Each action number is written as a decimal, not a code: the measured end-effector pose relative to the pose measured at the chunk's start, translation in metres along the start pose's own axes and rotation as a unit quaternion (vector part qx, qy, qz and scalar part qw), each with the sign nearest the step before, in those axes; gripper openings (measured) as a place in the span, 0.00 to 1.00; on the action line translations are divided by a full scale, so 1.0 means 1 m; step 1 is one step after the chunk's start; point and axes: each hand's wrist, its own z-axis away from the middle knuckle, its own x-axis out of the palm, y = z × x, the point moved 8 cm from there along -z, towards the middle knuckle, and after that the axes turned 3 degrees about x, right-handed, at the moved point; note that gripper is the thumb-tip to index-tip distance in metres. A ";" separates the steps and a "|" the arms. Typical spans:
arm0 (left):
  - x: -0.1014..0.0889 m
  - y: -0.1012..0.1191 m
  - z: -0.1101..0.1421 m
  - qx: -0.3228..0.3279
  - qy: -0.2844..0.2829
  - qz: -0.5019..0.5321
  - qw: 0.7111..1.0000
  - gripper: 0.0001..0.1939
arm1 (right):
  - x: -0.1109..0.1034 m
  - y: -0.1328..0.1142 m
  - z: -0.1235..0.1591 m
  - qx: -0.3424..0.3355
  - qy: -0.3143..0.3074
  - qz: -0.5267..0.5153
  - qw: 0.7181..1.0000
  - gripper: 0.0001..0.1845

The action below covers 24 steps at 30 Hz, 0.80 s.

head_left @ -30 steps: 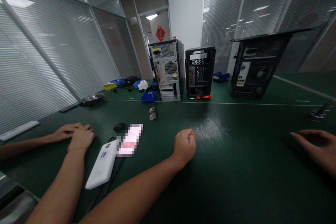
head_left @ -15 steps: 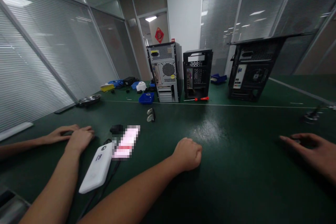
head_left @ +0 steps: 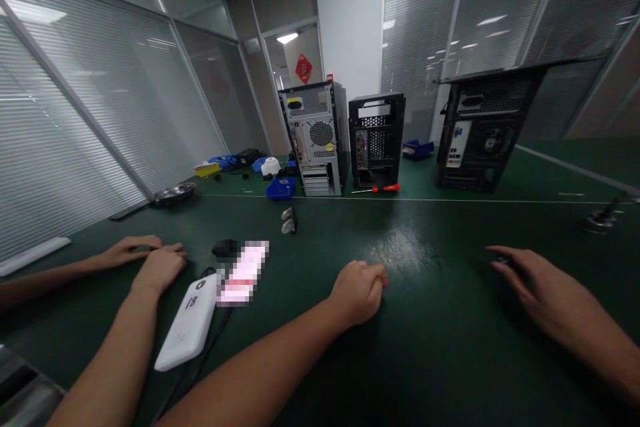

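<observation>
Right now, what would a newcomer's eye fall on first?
Probably the three computer cases in a row toward the back of the green table, with a red-handled screwdriver lying in front of the middle one. Next, the bright pixelated patch beside the white device marked 18, at front left. Then the curled left hand near the middle, with the right hand farther right.

The tabletop looks smooth, softly glossy.

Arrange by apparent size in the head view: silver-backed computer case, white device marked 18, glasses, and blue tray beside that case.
1. Silver-backed computer case
2. White device, nearer the camera
3. Blue tray
4. Glasses
</observation>
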 end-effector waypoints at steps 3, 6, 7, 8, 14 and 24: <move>-0.002 0.007 0.000 0.020 -0.002 0.006 1.000 0.11 | 0.007 -0.088 0.018 -0.142 -0.019 -0.029 0.989 0.25; 0.002 0.020 0.000 0.072 -0.032 0.013 0.997 0.12 | 0.011 -0.147 0.035 -0.242 -0.009 -0.026 0.970 0.22; 0.004 0.024 0.000 0.088 -0.038 0.016 0.995 0.12 | 0.014 -0.158 0.039 -0.262 -0.012 -0.022 0.965 0.21; 0.005 0.027 0.000 0.099 -0.040 0.017 0.994 0.11 | 0.017 -0.166 0.043 -0.278 -0.016 -0.018 0.960 0.20; 0.010 0.031 0.000 0.117 -0.049 0.018 0.992 0.10 | 0.024 -0.176 0.048 -0.296 -0.032 -0.048 0.953 0.19; 0.003 0.028 0.001 0.106 -0.011 0.031 0.994 0.05 | 0.020 -0.157 0.040 -0.276 0.000 -0.049 0.960 0.14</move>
